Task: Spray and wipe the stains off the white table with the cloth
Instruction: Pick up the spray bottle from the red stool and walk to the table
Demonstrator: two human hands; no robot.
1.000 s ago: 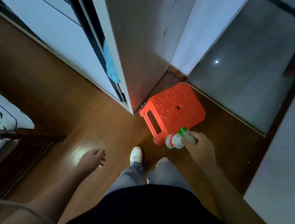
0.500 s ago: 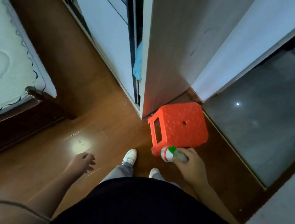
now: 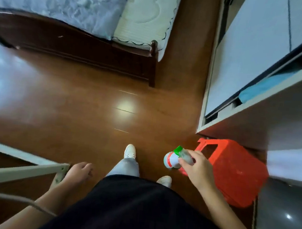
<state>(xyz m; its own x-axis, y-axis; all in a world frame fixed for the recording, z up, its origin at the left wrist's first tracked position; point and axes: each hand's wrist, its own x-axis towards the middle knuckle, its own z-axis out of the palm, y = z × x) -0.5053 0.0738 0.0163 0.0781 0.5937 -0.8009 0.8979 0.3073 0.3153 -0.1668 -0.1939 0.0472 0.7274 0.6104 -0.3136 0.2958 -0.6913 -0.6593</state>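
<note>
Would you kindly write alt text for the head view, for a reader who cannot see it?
A standing person's right hand grips a spray bottle above a wooden floor, beside an orange stool; the left hand holds nothing.

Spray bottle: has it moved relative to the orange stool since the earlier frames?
No, not noticeably. The camera swung, but the spray bottle in the right hand still hangs at the slotted near corner of the orange stool.
</note>
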